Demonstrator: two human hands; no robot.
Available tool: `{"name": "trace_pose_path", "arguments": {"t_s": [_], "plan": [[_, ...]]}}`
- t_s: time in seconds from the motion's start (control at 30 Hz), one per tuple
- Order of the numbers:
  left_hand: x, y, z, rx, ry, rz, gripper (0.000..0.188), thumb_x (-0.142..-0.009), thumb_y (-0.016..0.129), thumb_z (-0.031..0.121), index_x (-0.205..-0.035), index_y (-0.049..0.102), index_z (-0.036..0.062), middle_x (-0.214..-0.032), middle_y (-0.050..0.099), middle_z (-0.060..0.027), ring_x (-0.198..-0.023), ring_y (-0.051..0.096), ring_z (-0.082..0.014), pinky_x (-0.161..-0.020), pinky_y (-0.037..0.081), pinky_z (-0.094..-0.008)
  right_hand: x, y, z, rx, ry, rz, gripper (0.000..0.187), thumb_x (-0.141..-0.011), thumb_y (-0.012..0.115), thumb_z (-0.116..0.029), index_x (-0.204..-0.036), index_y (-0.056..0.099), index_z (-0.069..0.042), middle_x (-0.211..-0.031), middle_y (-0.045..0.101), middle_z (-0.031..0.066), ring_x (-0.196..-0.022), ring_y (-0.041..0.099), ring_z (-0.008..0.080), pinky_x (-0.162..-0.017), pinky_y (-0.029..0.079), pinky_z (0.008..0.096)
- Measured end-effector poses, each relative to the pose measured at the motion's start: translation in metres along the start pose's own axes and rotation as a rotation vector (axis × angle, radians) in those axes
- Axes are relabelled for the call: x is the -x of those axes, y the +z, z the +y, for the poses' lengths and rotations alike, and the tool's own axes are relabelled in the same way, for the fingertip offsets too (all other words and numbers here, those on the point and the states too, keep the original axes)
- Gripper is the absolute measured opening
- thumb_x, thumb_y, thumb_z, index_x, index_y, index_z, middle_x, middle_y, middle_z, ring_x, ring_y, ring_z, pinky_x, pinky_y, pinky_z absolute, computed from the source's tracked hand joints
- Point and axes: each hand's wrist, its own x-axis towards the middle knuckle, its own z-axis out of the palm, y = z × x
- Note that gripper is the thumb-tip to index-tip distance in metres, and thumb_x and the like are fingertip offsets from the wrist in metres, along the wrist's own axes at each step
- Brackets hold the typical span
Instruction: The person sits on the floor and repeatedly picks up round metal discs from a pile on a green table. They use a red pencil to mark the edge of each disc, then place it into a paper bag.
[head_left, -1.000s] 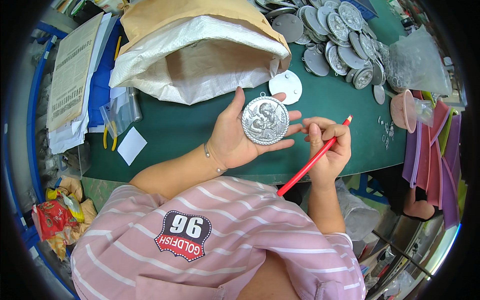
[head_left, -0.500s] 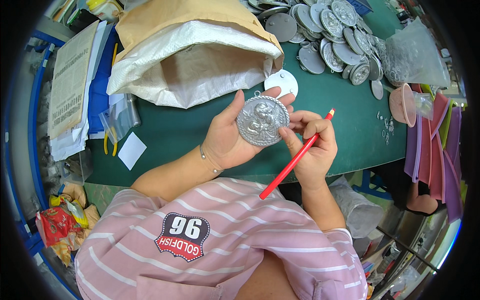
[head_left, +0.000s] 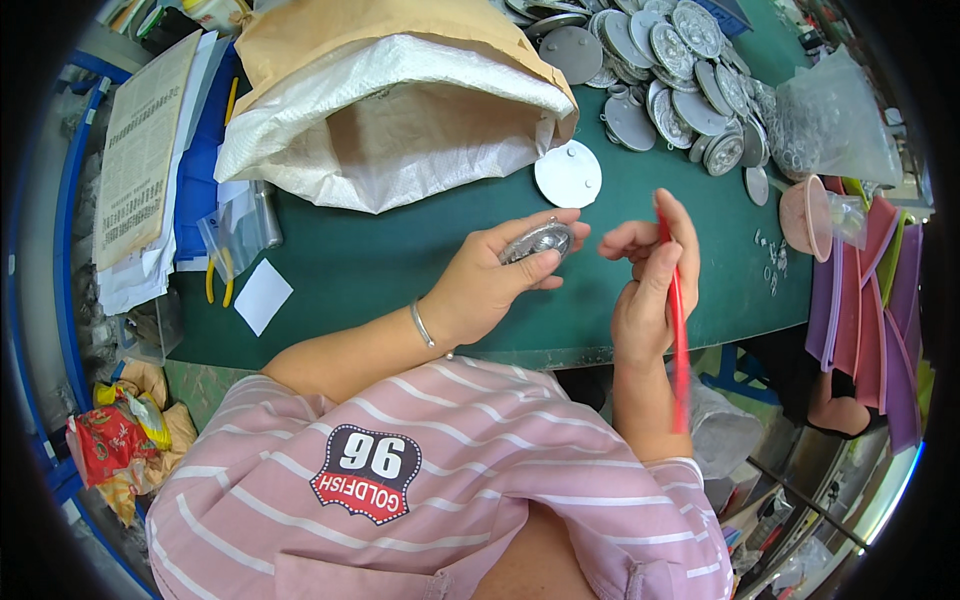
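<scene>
My left hand (head_left: 480,285) grips a round silver medallion (head_left: 537,243), thumb over its relief face and fingers behind; the disc is tilted so I see it at a slant. To the right, my right hand (head_left: 652,285) is raised apart from the medallion and holds a red pencil (head_left: 677,340) between thumb and fingers, its lower end smeared by motion. Just beyond the left hand, a plain silver disc (head_left: 567,175) lies flat on the green table (head_left: 400,260). Past it gapes the mouth of a white-lined brown paper sack (head_left: 420,130).
A heap of silver medallions (head_left: 690,85) covers the far right of the table. Near it are a clear plastic bag (head_left: 835,115), a pink basket (head_left: 806,215) and small metal rings (head_left: 773,255). Papers (head_left: 145,160), yellow-handled pliers (head_left: 220,280) and a white paper piece (head_left: 264,297) lie left.
The medallion has turned from facing me to a steep slant as my left hand closed round it. My right hand let go of its edge and moved right, the pencil swinging more upright.
</scene>
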Motion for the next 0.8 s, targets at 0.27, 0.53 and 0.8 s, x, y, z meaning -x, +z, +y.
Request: {"name": "trace_pose_path", "arguments": {"t_s": [0.27,0.53,0.8], "plan": [[0.002,0.001,-0.001,-0.087,0.004,-0.005,0.043,-0.089,0.058,0.019,-0.128,0.047,0.0031,-0.120,0.055,-0.0083,-0.107,0.055,-0.0155,-0.084,0.051,-0.0298,0.010,0.007,0.005,-0.004,-0.142,-0.009,0.013,-0.086,0.061,-0.006,-0.092,0.059,0.006,-0.084,0.060,0.0137,-0.066,0.059,0.0142,-0.060,0.049,0.0245],[0.005,0.003,0.000,0.023,-0.078,-0.051,0.042,-0.089,0.058,0.016,-0.127,0.048,0.0026,-0.113,0.057,-0.0087,-0.099,0.057,-0.0148,-0.081,0.053,-0.0290,0.012,0.015,0.010,-0.249,-0.087,-0.012,0.008,-0.088,0.055,-0.001,-0.087,0.047,0.001,-0.078,0.060,0.0139,-0.060,0.055,0.0113,-0.056,0.047,0.0225],[0.003,-0.001,-0.002,-0.701,0.425,-0.051,0.038,-0.085,0.057,0.003,-0.123,0.053,0.0033,-0.114,0.058,-0.0112,-0.103,0.056,-0.0206,-0.087,0.046,-0.0289,0.010,0.012,0.011,-0.311,-0.077,-0.044,0.008,-0.090,0.049,-0.004,-0.084,0.044,-0.001,-0.070,0.057,0.0119,-0.055,0.050,0.0101,-0.051,0.044,0.0214]]}}
